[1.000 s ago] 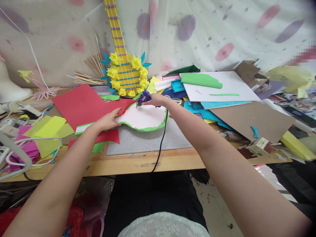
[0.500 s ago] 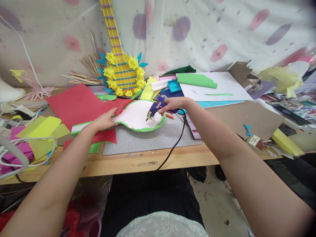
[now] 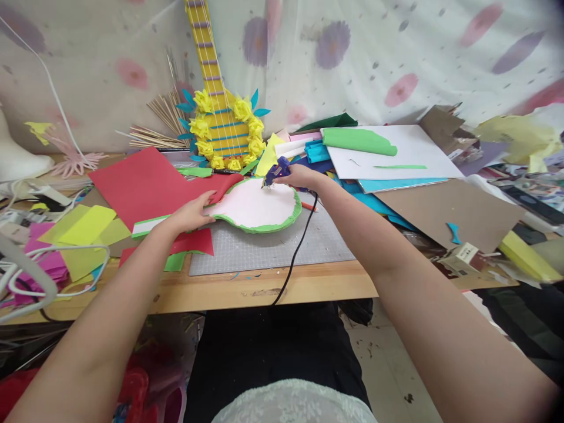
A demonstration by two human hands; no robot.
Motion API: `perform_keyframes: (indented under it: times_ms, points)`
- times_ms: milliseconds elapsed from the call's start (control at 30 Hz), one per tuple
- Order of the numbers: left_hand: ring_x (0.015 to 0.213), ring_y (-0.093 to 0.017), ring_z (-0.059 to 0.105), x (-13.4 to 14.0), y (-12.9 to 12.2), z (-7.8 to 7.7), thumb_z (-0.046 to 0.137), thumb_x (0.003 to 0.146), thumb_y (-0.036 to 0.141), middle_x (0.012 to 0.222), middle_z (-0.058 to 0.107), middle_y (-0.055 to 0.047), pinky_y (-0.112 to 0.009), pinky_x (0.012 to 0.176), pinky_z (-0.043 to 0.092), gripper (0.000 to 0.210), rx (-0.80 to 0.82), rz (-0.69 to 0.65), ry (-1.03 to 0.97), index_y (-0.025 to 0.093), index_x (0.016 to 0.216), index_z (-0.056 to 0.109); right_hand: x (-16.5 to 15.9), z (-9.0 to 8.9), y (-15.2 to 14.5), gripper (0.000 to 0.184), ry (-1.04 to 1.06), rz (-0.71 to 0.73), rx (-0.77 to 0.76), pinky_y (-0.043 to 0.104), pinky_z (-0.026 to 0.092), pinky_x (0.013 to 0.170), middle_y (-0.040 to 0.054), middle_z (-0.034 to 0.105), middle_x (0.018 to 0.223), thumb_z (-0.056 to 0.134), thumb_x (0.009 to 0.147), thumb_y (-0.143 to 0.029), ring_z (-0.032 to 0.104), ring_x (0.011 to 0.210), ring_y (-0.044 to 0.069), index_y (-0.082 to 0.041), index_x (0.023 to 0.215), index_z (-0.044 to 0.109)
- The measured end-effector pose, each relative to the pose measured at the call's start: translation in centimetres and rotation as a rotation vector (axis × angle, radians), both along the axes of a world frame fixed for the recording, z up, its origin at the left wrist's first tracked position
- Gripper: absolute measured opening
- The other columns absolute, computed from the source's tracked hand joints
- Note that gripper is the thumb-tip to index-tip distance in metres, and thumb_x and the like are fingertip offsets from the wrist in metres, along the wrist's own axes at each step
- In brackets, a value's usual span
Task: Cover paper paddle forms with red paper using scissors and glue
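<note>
The right hand (image 3: 299, 176) is closed around a blue glue gun (image 3: 277, 172), its nozzle tipped down and to the left so that it meets the far rim of a white guitar-shaped cutout (image 3: 258, 207) edged in green. The gun's black cord (image 3: 294, 252) runs from under the wrist toward the person and drops over the table edge (image 3: 264, 289).

The left hand (image 3: 190, 215) lies flat, fingers together, pressing on the near left side of the same cutout where its round body narrows into the neck. So the cutout lies between the two hands, its long axis running left to right: the neck points left past the left hand, and the round body sits to the right, under the gun. The right hand is the nearer one to the far rim where the nozzle touches.

The cutout rests on a grey cutting mat (image 3: 273, 249). Red paper (image 3: 145, 185) overlaps its neck end, and a yellow paper guitar (image 3: 222, 126) ringed with paper flowers leans on the curtain just behind. Green, blue and white sheets (image 3: 388, 155) pile up to the right.
</note>
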State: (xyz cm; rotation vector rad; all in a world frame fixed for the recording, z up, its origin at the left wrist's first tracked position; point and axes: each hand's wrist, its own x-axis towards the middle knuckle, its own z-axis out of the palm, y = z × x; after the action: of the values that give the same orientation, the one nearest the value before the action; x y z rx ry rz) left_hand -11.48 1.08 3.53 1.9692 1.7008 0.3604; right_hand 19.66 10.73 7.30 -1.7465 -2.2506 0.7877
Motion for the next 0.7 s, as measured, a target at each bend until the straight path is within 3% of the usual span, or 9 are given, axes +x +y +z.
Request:
perform_keyframes:
  times_ms: [167, 367, 500, 700]
  points:
    - [0.137, -0.029, 0.038, 0.0, 0.1, 0.0, 0.071, 0.068, 0.039, 0.147, 0.043, -0.016, -0.041, 0.107, 0.038, 0.095, -0.006, -0.002, -0.005, 0.018, 0.148, 0.026, 2.1, -0.1, 1.0, 0.035, -0.022, -0.129, 0.065, 0.025, 0.036, 0.048, 0.0053, 0.06, 0.07, 0.063, 0.081, -0.047, 0.048, 0.053, 0.011, -0.013, 0.088, 0.062]
    - [0.136, -0.03, 0.039, -0.1, 0.2, 0.0, 0.071, 0.066, 0.042, 0.146, 0.043, -0.016, -0.042, 0.106, 0.038, 0.096, 0.006, -0.01, -0.006, 0.018, 0.148, 0.027, 0.3, 0.1, 1.1, 0.04, 0.104, -0.057, 0.053, 0.023, 0.04, 0.054, 0.0053, 0.063, 0.075, 0.067, 0.078, -0.047, 0.052, 0.058, 0.011, -0.013, 0.099, 0.062]
    - [0.136, -0.029, 0.04, 0.1, 0.0, 0.1, 0.069, 0.068, 0.039, 0.147, 0.043, -0.015, -0.041, 0.107, 0.037, 0.092, 0.017, -0.026, 0.008, 0.018, 0.147, 0.028, -1.2, 0.0, 1.7, 0.039, 0.067, -0.036, 0.07, 0.021, 0.038, 0.053, 0.0051, 0.063, 0.075, 0.066, 0.08, -0.044, 0.051, 0.059, 0.01, -0.012, 0.102, 0.062]
    - [0.135, -0.029, 0.04, 0.2, -0.4, 0.2, 0.067, 0.071, 0.039, 0.148, 0.042, -0.014, -0.04, 0.107, 0.037, 0.088, 0.017, -0.033, 0.027, 0.018, 0.147, 0.028, 1.3, 0.0, 1.5, 0.035, -0.011, -0.019, 0.02, 0.024, 0.036, 0.051, 0.002, 0.057, 0.065, 0.064, 0.079, -0.048, 0.047, 0.053, 0.01, -0.014, 0.087, 0.062]
